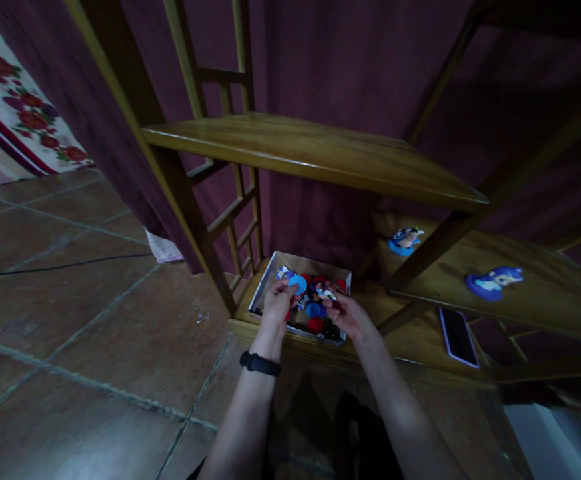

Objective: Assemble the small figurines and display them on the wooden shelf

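— On the lowest shelf [410,347], towards its left end, what sits there?
— An open cardboard box [304,260], against the shelf's front edge and close to the wooden upright. It holds a heap of round discs, red and blue, with some printed pieces among them.

— And the hands?
— Both are over the box. The left hand [276,303], with a black wristband [259,364] on its wrist, has its fingers pinched on a light blue disc [298,285], lifted just above the heap at the box's left side. The right hand [349,315] is at the box's right side, and its fingers are closed on a small pale piece [328,293]. It is too small to tell what that piece is.

— Anything else on that shelf?
— A phone [457,337] lies flat and face up, well apart from the box, towards the right end.

— Higher up?
— On the middle shelf [545,293] to the right lie two blue figures, the nearer figure [494,280] by the front edge and the farther figure [404,241] towards the back left corner. The top shelf [320,150] spans above the box.
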Demonstrator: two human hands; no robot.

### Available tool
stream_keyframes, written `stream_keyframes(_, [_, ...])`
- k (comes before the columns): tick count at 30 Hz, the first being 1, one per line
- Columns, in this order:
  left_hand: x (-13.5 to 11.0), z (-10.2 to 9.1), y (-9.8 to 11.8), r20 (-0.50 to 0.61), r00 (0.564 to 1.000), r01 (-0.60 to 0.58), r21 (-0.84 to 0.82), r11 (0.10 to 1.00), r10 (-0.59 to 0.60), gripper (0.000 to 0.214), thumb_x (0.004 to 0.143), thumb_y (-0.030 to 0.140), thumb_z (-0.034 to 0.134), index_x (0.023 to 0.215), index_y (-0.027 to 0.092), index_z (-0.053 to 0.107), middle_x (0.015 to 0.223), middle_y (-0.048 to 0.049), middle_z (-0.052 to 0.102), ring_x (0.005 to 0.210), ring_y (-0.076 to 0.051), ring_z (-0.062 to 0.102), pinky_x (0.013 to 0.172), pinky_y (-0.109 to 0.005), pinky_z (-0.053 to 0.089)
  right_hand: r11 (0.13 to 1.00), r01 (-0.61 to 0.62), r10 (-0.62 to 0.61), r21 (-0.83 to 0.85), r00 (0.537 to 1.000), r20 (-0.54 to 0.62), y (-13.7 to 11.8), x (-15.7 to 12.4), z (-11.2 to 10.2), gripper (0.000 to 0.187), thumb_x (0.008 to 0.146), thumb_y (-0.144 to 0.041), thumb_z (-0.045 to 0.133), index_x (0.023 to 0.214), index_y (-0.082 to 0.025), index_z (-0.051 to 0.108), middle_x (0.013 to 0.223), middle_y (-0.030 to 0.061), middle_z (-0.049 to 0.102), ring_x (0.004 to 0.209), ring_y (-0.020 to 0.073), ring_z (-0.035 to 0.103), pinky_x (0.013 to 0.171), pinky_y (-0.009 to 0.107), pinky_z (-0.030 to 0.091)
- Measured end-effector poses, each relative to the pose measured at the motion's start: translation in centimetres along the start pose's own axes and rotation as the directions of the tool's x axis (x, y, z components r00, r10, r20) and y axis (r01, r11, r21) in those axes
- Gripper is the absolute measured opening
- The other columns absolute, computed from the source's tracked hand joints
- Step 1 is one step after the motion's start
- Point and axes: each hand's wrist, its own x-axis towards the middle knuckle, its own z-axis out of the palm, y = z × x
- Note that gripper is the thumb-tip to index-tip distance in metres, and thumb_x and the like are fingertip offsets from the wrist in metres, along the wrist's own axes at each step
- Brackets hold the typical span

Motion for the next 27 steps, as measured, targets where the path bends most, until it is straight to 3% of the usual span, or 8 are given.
stream_keyframes(5, [-0.5, 1.1, -1.3, -0.008, 1.0, 0.029, 0.05, 0.998, -0.029, 0.021, 0.057, 0.024, 0.069, 0.073, 0.015, 0.061, 0.058, 0.0018, 0.059, 0.048, -0.008, 0.054, 0.047, -0.019, 0.039, 0.989, -0.045, 0.052, 0.142, 0.998, -0.046, 0.2, -0.1, 0.4, 0.017, 0.078, -0.008, 0.054, 0.094, -0.012, 0.059, 0.081, 0.0042, 0.069, 0.07, 0.0092, 0.066, 0.061, 0.013, 0.056])
stream_keyframes(11, [-0.4, 1.6, -1.9, 0.0, 1.0, -0.002, 0.036, 0.999, 0.002, 0.02, 0.055, 0.023, 0.07, 0.069, 0.015, 0.058, 0.056, 0.0027, 0.058, 0.047, -0.008, 0.053, 0.049, -0.02, 0.042, 0.992, 0.128, -0.128, 0.003, 0.992, -0.01, 0.5, -0.6, 1.5, 0.019, 0.068, -0.005, 0.061, 0.083, -0.016, 0.063, 0.088, 0.0015, 0.069, 0.086, 0.0124, 0.065, 0.081, 0.022, 0.055])
stream_keyframes(16, [-0.6, 1.7, -1.9, 0.01, 1.0, 0.018, 0.04, 0.999, -0.019, 0.018, 0.052, 0.021, 0.072, 0.06, 0.014, 0.057, 0.051, 0.0025, 0.056, 0.046, -0.008, 0.052, 0.048, -0.02, 0.042, 0.944, 0.202, -0.213, -0.26, 0.977, -0.015, 1.4, -0.5, 2.1, 0.029, 0.062, -0.018, 0.073, 0.09, -0.019, 0.064, 0.084, 0.0009, 0.068, 0.075, 0.0129, 0.064, 0.073, 0.028, 0.055])
stream_keyframes(21, [-1.0, 2.0, -1.8, 0.011, 0.999, 0.03, 0.078, 0.996, -0.031, 0.016, 0.054, 0.02, 0.071, 0.058, 0.015, 0.056, 0.049, 0.0027, 0.056, 0.043, -0.008, 0.051, 0.045, -0.019, 0.04, 0.848, 0.239, -0.295, -0.472, 0.955, -0.045, 1.6, -0.1, 1.7, 0.036, 0.063, -0.04, 0.072, 0.091, -0.019, 0.063, 0.065, -0.0029, 0.062, 0.054, 0.0101, 0.056, 0.055, 0.024, 0.049])
stream_keyframes(27, [-1.1, 2.0, -1.7, 0.044, 0.997, 0.058, 0.092, 0.994, -0.062, 0.017, 0.055, 0.02, 0.071, 0.058, 0.014, 0.055, 0.051, 0.0023, 0.056, 0.041, -0.007, 0.051, 0.045, -0.019, 0.04, 0.805, 0.209, -0.352, -0.556, 0.922, -0.163, 1.4, 0.3, 0.7, 0.04, 0.065, -0.05, 0.066, 0.093, -0.021, 0.063, 0.073, -0.0015, 0.062, 0.059, 0.0111, 0.055, 0.052, 0.023, 0.048])
